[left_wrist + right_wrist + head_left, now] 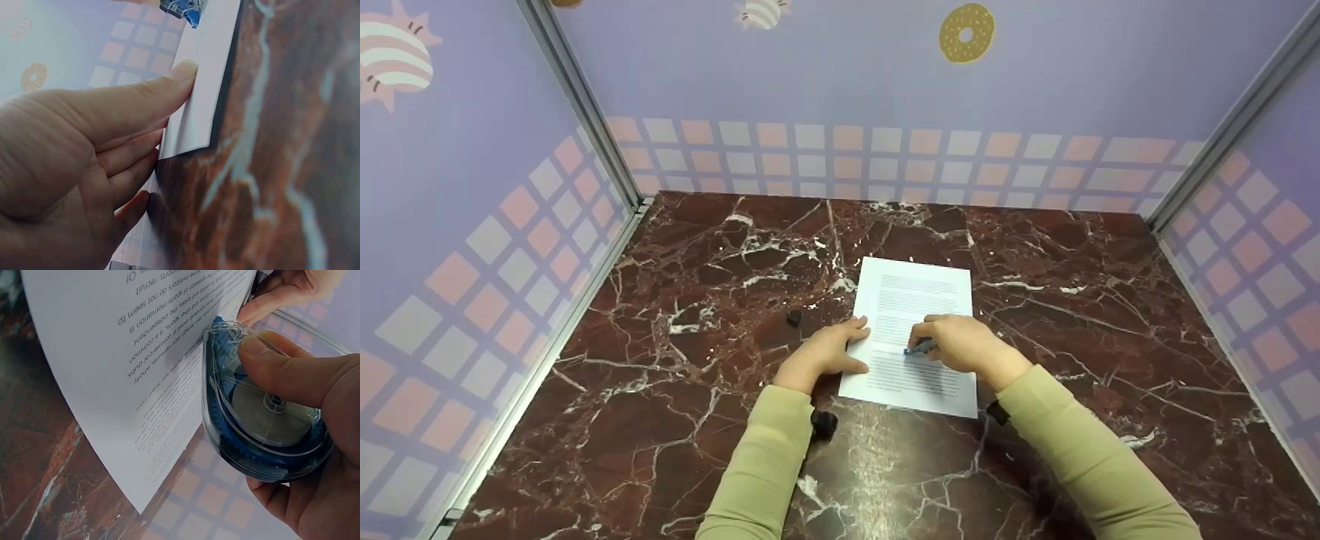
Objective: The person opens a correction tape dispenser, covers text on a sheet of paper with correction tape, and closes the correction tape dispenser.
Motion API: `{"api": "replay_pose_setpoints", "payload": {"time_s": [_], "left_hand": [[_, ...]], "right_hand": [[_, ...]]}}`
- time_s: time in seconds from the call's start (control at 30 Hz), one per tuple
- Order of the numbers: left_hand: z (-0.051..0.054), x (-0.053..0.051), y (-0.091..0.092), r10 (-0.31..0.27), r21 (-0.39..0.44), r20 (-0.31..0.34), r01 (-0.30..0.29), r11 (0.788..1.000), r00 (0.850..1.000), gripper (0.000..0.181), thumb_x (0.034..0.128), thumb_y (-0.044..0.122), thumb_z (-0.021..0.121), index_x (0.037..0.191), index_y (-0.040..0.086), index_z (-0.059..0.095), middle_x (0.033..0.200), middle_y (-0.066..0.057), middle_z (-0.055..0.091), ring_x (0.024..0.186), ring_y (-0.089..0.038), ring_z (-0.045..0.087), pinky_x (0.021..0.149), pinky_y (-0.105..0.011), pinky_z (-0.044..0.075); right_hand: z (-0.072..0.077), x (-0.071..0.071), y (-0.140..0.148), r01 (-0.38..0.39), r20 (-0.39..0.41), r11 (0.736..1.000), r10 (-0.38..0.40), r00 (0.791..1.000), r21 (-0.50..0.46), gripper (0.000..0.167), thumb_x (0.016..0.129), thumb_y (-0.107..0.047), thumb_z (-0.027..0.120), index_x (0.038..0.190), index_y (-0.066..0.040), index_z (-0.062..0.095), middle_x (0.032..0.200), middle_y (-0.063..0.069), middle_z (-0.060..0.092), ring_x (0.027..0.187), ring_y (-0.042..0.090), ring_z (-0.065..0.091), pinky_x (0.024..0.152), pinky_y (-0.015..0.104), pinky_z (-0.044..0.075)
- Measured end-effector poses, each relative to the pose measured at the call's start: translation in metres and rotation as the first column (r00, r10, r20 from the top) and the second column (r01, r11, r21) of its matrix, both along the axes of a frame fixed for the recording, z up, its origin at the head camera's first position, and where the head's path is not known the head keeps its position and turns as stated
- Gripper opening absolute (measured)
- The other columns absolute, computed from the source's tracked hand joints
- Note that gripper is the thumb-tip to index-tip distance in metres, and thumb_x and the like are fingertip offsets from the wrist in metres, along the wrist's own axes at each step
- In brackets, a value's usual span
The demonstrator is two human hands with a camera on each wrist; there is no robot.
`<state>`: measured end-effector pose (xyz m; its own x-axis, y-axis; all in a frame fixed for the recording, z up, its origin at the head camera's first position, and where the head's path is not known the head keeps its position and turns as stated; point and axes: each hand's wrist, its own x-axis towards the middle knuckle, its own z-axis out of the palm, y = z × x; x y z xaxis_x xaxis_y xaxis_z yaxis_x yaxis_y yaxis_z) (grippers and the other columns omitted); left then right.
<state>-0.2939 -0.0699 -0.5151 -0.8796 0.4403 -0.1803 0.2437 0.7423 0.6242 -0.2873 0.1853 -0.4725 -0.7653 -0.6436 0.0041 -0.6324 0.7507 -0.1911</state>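
Observation:
A printed sheet of white paper (pixel 915 390) lies on the marbled table. My right hand (pixel 960 341) grips a clear and blue correction tape dispenser (pixel 270 416) between thumb and fingers. The blue tip (pixel 218 322) of the dispenser is at the printed lines, around the middle of the sheet; whether it touches cannot be told. At the sheet's left edge, my left hand (pixel 829 349) rests with its fingers spread. Its thumb (pixel 183 70) presses on the paper in the left wrist view, while the other fingers lie by the edge, partly hidden behind the thumb.
A small black object (pixel 793 318) lies on the table left of the paper. The dark red marbled tabletop (pixel 697 300) has pale veins and small white specks. Patterned purple panels (pixel 847 82) stand at the back and both sides.

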Motion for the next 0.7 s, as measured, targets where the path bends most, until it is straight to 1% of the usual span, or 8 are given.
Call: {"api": "replay_pose_setpoints", "payload": {"time_s": [0.4, 0.53, 0.7], "left_hand": [[-0.0022, -0.0015, -0.0008, -0.01, -0.002, -0.015, 0.01, 1.0, 1.0, 0.073, 0.0835, 0.016, 0.084, 0.149, 0.006, 0.053, 0.167, -0.006, 0.037, 0.156, -0.03, 0.033, 0.129, -0.044, 0.029], [-0.0019, -0.0016, -0.0006, -0.01, -0.004, -0.015, 0.01, 1.0, 1.0, 0.074, 0.0836, 0.017, 0.084, 0.149, 0.006, 0.053, 0.167, -0.006, 0.037, 0.156, -0.03, 0.033, 0.13, -0.045, 0.029], [-0.0012, -0.0015, -0.0004, -0.009, -0.014, -0.011, 0.009, 1.0, 1.0, 0.074, 0.0837, 0.017, 0.084, 0.15, 0.006, 0.052, 0.167, -0.005, 0.036, 0.157, -0.029, 0.032, 0.13, -0.044, 0.028]], "right_hand": [[-0.0022, -0.0006, 0.0021, 0.01, -0.004, 1.0, -0.01, 1.0, 0.0, 0.021, 0.082, -0.011, 0.082, 0.1, -0.019, 0.076, 0.096, 0.004, 0.072, 0.092, 0.031, 0.073, 0.08, 0.05, 0.061], [-0.0022, 0.0001, 0.0032, 0.006, -0.01, 1.0, -0.006, 1.0, 0.006, 0.022, 0.081, -0.009, 0.082, 0.101, -0.019, 0.076, 0.096, 0.004, 0.072, 0.092, 0.031, 0.073, 0.08, 0.05, 0.061], [-0.0017, 0.0001, 0.0047, 0.016, 0.002, 1.0, -0.016, 1.0, 0.011, 0.025, 0.082, -0.006, 0.081, 0.103, -0.019, 0.077, 0.098, 0.004, 0.073, 0.094, 0.031, 0.073, 0.082, 0.05, 0.061]]}}
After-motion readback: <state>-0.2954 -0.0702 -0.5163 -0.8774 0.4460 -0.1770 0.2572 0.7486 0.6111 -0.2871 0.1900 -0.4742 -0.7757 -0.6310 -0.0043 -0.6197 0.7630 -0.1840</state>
